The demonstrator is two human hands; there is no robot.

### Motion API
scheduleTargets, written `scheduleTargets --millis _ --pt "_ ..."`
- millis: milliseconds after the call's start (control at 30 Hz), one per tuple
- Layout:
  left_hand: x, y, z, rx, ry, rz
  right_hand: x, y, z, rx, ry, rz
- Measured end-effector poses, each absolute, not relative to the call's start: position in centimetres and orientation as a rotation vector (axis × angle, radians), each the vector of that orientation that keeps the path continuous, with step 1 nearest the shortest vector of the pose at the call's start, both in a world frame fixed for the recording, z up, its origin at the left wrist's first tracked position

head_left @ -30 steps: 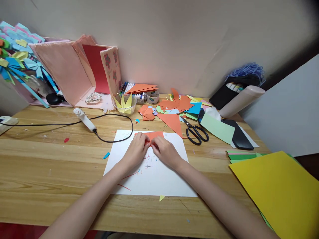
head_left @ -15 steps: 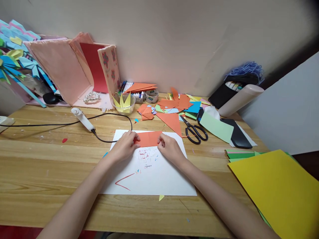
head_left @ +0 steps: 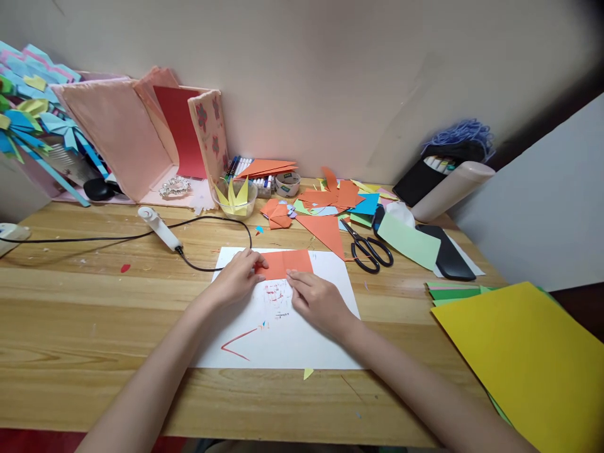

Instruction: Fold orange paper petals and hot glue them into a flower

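Observation:
A folded strip of orange paper (head_left: 298, 262) lies across the upper part of a white sheet (head_left: 292, 346), with a crease near its middle. My left hand (head_left: 238, 275) is closed on the strip's left end, fingers above and thumb at the lower edge. My right hand (head_left: 318, 301) rests on the white sheet with fingers stretched, their tips touching the strip's lower edge by the crease. The white sheet carries coloured marks and a red angled line. Black-handled scissors (head_left: 367, 248) lie to the right, beside a large orange paper triangle (head_left: 323, 233).
Behind stand a pink box (head_left: 117, 138), a clear cup with yellow paper (head_left: 236, 200) and a tape roll (head_left: 287, 184). A corded white tool (head_left: 160, 229) lies left. Yellow card (head_left: 523, 358), a pale green strip (head_left: 409, 241) and a black phone-like slab (head_left: 453, 257) lie right.
My right hand has left the strip's right end and moved left to the lower edge near the crease. My left hand stays at the left end.

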State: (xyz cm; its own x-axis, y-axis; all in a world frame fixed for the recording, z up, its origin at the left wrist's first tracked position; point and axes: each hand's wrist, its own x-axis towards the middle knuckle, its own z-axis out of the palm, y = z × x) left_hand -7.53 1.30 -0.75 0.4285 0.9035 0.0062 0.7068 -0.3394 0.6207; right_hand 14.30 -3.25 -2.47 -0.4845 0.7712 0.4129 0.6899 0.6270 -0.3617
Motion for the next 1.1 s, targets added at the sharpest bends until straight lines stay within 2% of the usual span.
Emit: scheduleTargets --millis 167,300,533,733,967,1100 --pt "-7.4 1.1 -0.3 2.153 1.359 0.468 16.3 -3.1 -2.6 -1.389 -2.157 -0.006" --pt "-6.7 0.6 0.3 2.286 1.377 0.490 16.7 -2.6 -2.1 -1.473 -2.115 0.016" --pt "-4.8 0.4 -0.5 2.560 1.271 0.522 16.9 -1.5 -1.6 -1.258 -2.175 0.318" --pt "-4.2 0.7 -0.7 2.737 1.157 0.486 16.5 -1.1 -1.6 -1.160 -2.116 0.263" --pt "-3.0 -0.4 -0.4 2.953 1.006 0.948 15.2 -2.0 -0.6 -1.042 -2.003 0.273" --pt "-2.9 -0.5 -0.6 2.952 0.957 1.030 15.3 -1.7 -0.9 -1.047 -2.067 0.189"
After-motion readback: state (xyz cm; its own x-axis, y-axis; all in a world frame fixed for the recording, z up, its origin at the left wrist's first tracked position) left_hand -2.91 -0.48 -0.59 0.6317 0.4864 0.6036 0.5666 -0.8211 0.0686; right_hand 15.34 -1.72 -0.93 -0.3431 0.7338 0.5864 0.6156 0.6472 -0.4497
